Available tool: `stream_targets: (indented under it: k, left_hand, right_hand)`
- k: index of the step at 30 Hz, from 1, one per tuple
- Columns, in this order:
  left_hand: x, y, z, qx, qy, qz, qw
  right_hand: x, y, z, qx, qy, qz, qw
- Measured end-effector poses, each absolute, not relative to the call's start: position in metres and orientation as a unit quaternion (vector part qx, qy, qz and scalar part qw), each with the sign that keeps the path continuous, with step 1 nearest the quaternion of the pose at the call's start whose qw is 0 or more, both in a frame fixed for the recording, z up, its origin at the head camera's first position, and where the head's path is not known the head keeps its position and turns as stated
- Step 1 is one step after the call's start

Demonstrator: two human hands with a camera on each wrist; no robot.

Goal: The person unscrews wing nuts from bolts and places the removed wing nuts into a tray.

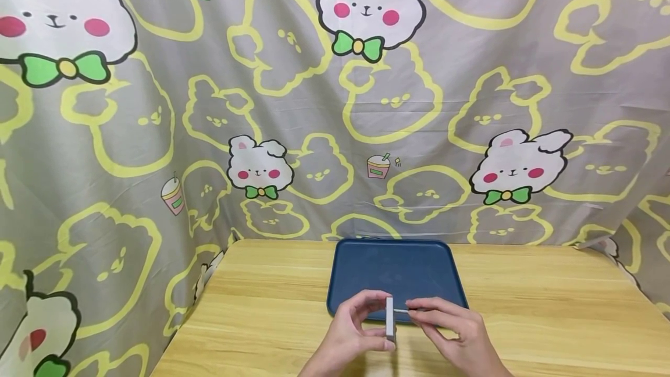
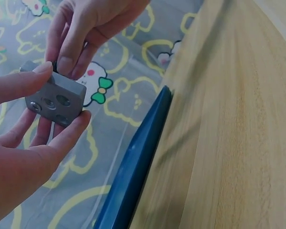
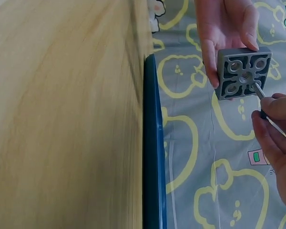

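Observation:
A square grey metal plate [image 1: 389, 320] is held upright on edge by my left hand [image 1: 352, 333], thumb on one edge and fingers on the opposite one. Its ribbed face, with a hole near each corner and one in the middle, shows in the right wrist view. From the other side, my right hand [image 1: 458, 330] pinches a thin metal screw [image 3: 259, 90] between thumb and fingers. The screw's ridged shank stands at a corner hole of the plate. In the left wrist view the plate's smoother face has round holes, one with a bright round piece in it.
A dark blue tray [image 1: 392, 269] lies on the wooden table [image 1: 251, 307], just beyond both hands. Behind the table hangs a grey curtain [image 1: 314, 109] with a rabbit print, and it also runs along the left side.

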State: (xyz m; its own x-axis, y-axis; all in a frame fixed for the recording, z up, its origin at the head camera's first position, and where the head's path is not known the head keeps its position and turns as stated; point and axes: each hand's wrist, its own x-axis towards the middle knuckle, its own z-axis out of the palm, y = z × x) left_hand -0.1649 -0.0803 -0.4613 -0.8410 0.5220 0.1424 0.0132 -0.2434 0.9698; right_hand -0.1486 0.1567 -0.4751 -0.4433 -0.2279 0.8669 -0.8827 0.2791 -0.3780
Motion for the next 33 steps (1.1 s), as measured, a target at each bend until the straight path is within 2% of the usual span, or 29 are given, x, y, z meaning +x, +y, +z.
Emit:
stream_targets:
  k: [4,6,12,17,20,25,33]
  left_hand:
    - [-0.164,-0.080,-0.460,0.223,0.593,0.756,0.165]
    - [-0.164,-0.079,-0.460,0.225,0.599,0.752,0.160]
    - [-0.164,-0.077,-0.462,0.251,0.613,0.736,0.140]
    - [-0.163,-0.075,-0.464,0.277,0.619,0.724,0.127]
    - [-0.162,-0.074,-0.464,0.280,0.623,0.720,0.124]
    - [-0.162,-0.074,-0.465,0.281,0.628,0.715,0.124]
    - [-0.162,-0.074,-0.465,0.276,0.632,0.713,0.126]
  right_hand:
    - [-0.143,0.157,-0.470,0.350,-0.742,0.482,0.309]
    - [-0.139,0.157,-0.466,0.303,-0.759,0.518,0.253]
    - [-0.136,0.162,-0.454,0.124,-0.746,0.654,0.034]
    - [-0.144,0.169,-0.455,0.079,-0.702,0.703,-0.081]
    - [-0.146,0.170,-0.456,0.071,-0.687,0.714,-0.113]
    - [-0.146,0.170,-0.457,0.053,-0.682,0.717,-0.134]
    - [-0.146,0.170,-0.457,0.061,-0.686,0.714,-0.127]
